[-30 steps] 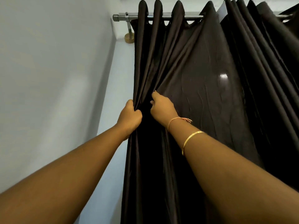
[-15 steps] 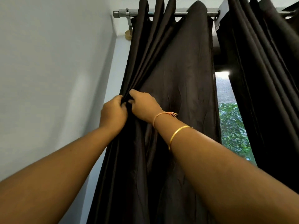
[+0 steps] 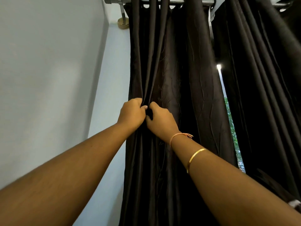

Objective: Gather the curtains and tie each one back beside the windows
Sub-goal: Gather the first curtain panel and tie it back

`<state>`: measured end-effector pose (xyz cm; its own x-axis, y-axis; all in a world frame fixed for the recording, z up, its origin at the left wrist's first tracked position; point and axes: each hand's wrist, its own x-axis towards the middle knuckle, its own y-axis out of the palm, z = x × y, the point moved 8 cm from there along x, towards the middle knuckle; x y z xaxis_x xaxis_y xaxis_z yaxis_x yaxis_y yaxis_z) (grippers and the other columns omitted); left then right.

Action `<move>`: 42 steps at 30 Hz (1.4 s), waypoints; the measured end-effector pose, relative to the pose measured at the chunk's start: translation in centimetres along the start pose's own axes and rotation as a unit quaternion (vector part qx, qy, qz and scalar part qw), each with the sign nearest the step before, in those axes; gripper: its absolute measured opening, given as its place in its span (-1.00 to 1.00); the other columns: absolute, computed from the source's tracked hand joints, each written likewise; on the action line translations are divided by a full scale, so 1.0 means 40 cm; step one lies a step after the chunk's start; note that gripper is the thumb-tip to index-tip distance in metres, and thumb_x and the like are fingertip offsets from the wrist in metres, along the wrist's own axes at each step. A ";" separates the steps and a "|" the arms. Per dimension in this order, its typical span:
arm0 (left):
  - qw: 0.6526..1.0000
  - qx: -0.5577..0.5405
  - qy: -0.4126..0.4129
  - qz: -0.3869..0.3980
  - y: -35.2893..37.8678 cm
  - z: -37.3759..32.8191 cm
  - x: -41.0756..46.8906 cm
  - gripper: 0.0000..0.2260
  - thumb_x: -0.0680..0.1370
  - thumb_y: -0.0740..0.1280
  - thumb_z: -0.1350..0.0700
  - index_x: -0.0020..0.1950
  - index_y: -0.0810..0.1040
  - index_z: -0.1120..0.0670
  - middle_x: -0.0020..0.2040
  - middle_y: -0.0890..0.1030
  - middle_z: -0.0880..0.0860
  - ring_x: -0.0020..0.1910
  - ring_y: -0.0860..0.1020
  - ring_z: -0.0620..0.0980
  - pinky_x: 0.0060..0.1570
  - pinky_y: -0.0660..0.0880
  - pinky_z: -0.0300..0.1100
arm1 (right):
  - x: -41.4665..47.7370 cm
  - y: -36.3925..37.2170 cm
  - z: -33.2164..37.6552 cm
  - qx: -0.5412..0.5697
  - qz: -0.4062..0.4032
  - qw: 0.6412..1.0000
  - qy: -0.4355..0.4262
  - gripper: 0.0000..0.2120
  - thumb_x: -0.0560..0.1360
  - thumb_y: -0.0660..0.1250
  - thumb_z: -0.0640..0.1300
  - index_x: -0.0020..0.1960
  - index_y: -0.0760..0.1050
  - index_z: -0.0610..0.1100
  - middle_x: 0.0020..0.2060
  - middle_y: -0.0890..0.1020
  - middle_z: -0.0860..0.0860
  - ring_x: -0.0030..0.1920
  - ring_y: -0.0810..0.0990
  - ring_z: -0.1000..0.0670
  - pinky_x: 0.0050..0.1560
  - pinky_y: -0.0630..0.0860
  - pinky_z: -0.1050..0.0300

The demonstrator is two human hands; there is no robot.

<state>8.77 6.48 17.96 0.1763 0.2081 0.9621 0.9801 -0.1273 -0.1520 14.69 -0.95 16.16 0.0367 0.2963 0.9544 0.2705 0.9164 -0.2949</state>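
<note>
A dark brown curtain (image 3: 175, 66) hangs in tight folds from a metal rod (image 3: 114, 0) near the room's corner. My left hand (image 3: 132, 114) grips the bunched folds at its left side, fingers curled into the cloth. Right beside it, touching it, my right hand (image 3: 160, 120) grips the neighbouring folds; its wrist wears a thread band and a gold bangle. A second dark curtain (image 3: 263, 79) hangs to the right. Between the two curtains a narrow strip of window (image 3: 231, 121) shows daylight and green leaves.
A pale wall (image 3: 48, 79) stands close on the left and meets the window wall at the corner. The rod's bracket (image 3: 123, 22) is fixed to the wall just left of the curtain's top.
The spread left curtain has been pulled leftward into narrow folds, opening a gap that shows the window. My hands have come together on the cloth, and the view has shifted.
</note>
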 end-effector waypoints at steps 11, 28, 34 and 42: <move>0.998 -0.016 -0.052 0.020 0.008 0.008 -0.014 -0.64 0.58 0.23 0.00 -0.37 0.30 0.10 -0.39 0.38 0.04 -0.38 0.38 -0.03 -0.40 0.27 -0.22 | -0.026 0.040 -0.018 0.184 0.090 0.978 0.028 -0.79 0.46 0.25 -0.15 0.09 0.47 -0.06 -0.17 0.60 0.01 -0.20 0.56 0.05 -0.20 0.47 0.18; 0.993 0.099 -0.013 -0.064 0.009 -0.033 -0.080 -0.73 0.58 0.13 0.26 0.27 0.28 0.27 0.06 0.47 0.25 -0.09 0.49 0.17 -0.18 0.38 -0.10 | -0.076 -0.268 -0.286 -0.194 -0.105 0.949 0.227 -0.29 0.47 0.31 -0.14 0.51 0.04 -0.16 0.47 0.13 -0.23 0.47 0.12 -0.25 0.43 0.14 -0.18; 0.997 0.021 -0.039 -0.068 -0.019 -0.015 -0.064 -0.87 0.50 0.17 0.22 -0.24 0.26 0.14 -0.35 0.34 0.02 -0.41 0.30 -0.09 -0.48 0.18 -0.23 | -0.108 -0.248 -0.357 0.018 -0.153 0.928 0.340 -0.70 0.47 0.31 -0.19 0.14 0.42 -0.31 0.12 0.54 -0.30 0.14 0.51 -0.31 -0.05 0.39 0.02; 0.998 -0.011 -0.060 0.029 0.004 -0.002 -0.052 -0.94 0.57 0.10 0.18 -0.07 0.26 0.16 -0.29 0.35 0.03 -0.36 0.34 -0.07 -0.41 0.25 -0.17 | -0.015 -0.128 -0.150 -0.067 -0.046 0.985 0.149 -0.86 0.54 0.16 -0.25 -0.05 0.44 -0.31 0.01 0.58 -0.33 0.06 0.52 -0.34 -0.16 0.30 0.02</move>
<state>8.53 5.95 15.97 0.2444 0.3132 0.9177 0.9657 -0.1646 -0.2010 19.07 -7.43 17.39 0.2821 0.1029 0.9538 0.4105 0.8857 -0.2170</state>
